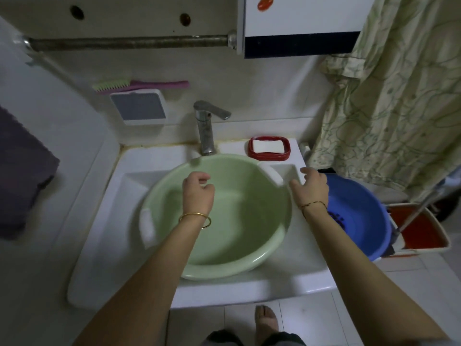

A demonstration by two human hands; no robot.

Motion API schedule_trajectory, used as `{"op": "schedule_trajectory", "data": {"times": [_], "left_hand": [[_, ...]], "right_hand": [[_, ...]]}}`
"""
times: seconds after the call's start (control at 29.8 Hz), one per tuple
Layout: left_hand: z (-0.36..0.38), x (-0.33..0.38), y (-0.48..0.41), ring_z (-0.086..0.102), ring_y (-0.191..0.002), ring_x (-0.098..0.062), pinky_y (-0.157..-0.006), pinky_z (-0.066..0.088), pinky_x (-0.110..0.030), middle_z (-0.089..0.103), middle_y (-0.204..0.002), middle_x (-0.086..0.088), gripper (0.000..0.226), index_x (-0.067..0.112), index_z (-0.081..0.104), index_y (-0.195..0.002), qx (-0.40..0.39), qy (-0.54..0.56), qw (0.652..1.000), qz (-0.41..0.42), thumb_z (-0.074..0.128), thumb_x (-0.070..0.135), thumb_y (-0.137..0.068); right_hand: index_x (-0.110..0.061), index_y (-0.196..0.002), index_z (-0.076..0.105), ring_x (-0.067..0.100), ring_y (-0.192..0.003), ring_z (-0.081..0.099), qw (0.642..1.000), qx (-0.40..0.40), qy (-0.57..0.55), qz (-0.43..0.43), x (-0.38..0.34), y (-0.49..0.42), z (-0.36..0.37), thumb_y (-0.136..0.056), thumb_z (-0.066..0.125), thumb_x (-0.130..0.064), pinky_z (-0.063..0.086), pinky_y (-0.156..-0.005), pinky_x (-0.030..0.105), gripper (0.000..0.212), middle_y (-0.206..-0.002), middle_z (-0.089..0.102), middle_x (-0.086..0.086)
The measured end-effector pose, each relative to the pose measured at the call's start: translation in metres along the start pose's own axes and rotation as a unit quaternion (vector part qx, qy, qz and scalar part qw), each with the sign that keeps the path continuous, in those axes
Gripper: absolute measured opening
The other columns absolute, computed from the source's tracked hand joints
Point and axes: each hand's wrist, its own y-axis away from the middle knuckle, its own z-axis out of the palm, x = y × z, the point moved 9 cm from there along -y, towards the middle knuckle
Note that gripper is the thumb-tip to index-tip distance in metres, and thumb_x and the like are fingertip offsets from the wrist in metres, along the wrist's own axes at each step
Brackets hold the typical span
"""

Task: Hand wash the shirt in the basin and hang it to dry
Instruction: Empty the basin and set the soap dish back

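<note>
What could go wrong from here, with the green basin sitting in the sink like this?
1. The green basin sits tilted in the white sink, its near rim over the front edge; filled, it may tip or slide.
2. The faucet spout ends near the basin's far rim, so water may splash outside it.
3. A bare foot stands on the tiled floor; spilled water could make it slippery.

Head view, steep and close

My one camera (worn on the head) looks forward and down from above the sink, near the green basin at centre, both forearms entering from the bottom edge, the faucet beyond.
</note>
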Motion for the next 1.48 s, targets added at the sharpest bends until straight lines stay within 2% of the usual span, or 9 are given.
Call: {"op": "schedule_trajectory", "data": {"times": [0.17,0.44,0.57,0.7,0.84,0.97,1.11,1.34,1.48], "left_hand": [[0.08,0.039,-0.016,0.054,-0.09,-0.024,-0.078,0.042,-0.025,0.059,-0.111,-0.019,0.031,-0.003,0.058,-0.112,-0.127,0.001,0.992,0.024,0.048,-0.009,-0.083],[0.136,0.045,-0.083,0.053,-0.116,-0.03,-0.099,0.042,-0.033,0.055,-0.128,-0.016,0.048,0.007,0.046,-0.133,-0.162,-0.135,0.978,-0.013,0.05,-0.001,-0.086],[0.153,0.041,-0.105,0.051,-0.119,-0.031,-0.099,0.044,-0.036,0.053,-0.134,-0.015,0.055,0.01,0.038,-0.14,-0.181,-0.147,0.972,-0.034,0.044,-0.004,-0.087],[0.172,0.042,-0.114,0.049,-0.123,-0.029,-0.102,0.043,-0.038,0.052,-0.136,-0.012,0.057,0.013,0.037,-0.141,-0.212,-0.201,0.956,-0.035,0.041,-0.004,-0.087],[0.184,0.039,-0.118,0.052,-0.118,-0.035,-0.098,0.045,-0.043,0.058,-0.127,-0.017,0.053,0.012,0.046,-0.133,-0.219,-0.2,0.954,-0.041,0.04,-0.004,-0.083],[0.176,0.028,-0.123,0.053,-0.117,-0.035,-0.099,0.044,-0.044,0.059,-0.125,-0.019,0.053,0.009,0.045,-0.135,-0.188,-0.152,0.968,-0.074,0.04,-0.005,-0.083],[0.174,0.033,-0.112,0.053,-0.119,-0.033,-0.103,0.042,-0.042,0.059,-0.125,-0.019,0.055,0.007,0.042,-0.137,-0.173,-0.097,0.977,-0.075,0.044,-0.006,-0.084],[0.17,0.048,-0.087,0.06,-0.096,-0.022,-0.087,0.048,-0.031,0.058,-0.104,-0.004,0.062,0.005,0.043,-0.13,-0.162,-0.06,0.985,-0.028,0.071,0.005,-0.075],[0.164,0.055,-0.08,0.058,-0.111,-0.025,-0.099,0.046,-0.04,0.055,-0.126,-0.01,0.081,0.008,0.032,-0.141,-0.133,-0.021,0.991,-0.002,0.074,0.004,-0.071]], "right_hand": [[-0.004,-0.131,0.049,0.031,-0.114,0.053,0.997,-0.051,-0.064,-0.01,-0.006,-0.056,0.008,-0.087,0.055,-0.014,0.041,-0.095,0.036,0.045,-0.127,0.053,0.019],[0.005,-0.133,0.043,0.036,-0.117,0.05,0.984,-0.14,-0.098,0.047,-0.007,-0.139,0.057,-0.094,0.046,-0.016,0.043,-0.099,0.045,0.045,-0.135,0.046,0.025],[0.002,-0.083,0.054,0.036,-0.11,0.051,0.987,-0.134,-0.051,0.072,0.003,-0.164,0.072,-0.099,0.035,-0.023,0.033,-0.075,0.031,0.035,-0.124,0.052,0.029],[0.008,-0.119,0.052,0.039,-0.114,0.05,0.985,-0.157,-0.024,0.063,0.002,-0.175,0.083,-0.102,0.028,-0.023,0.041,-0.096,0.038,0.043,-0.124,0.053,0.027],[0.005,-0.127,0.042,0.038,-0.118,0.049,0.981,-0.175,-0.035,0.082,0.005,-0.177,0.086,-0.099,0.034,-0.008,0.038,-0.095,0.039,0.031,-0.129,0.051,0.026],[-0.005,-0.082,0.051,0.037,-0.092,0.059,0.965,-0.161,-0.176,0.112,0.01,-0.171,0.086,-0.098,0.034,-0.011,0.052,-0.07,0.044,0.024,-0.111,0.055,0.026],[-0.008,-0.08,0.049,0.026,-0.057,0.058,0.938,-0.13,-0.29,0.138,0.019,-0.161,0.079,-0.098,0.033,-0.014,0.051,-0.056,0.036,0.025,-0.09,0.057,0.02],[-0.014,-0.078,0.042,0.012,-0.038,0.054,0.916,-0.127,-0.365,0.103,0.012,-0.143,0.072,-0.1,0.035,-0.005,0.05,-0.044,0.026,0.024,-0.066,0.055,0.011],[-0.007,-0.096,0.044,0.009,-0.04,0.053,0.902,-0.126,-0.408,0.068,0.003,-0.131,0.064,-0.1,0.034,-0.003,0.048,-0.042,0.023,0.011,-0.065,0.054,0.012]]}}
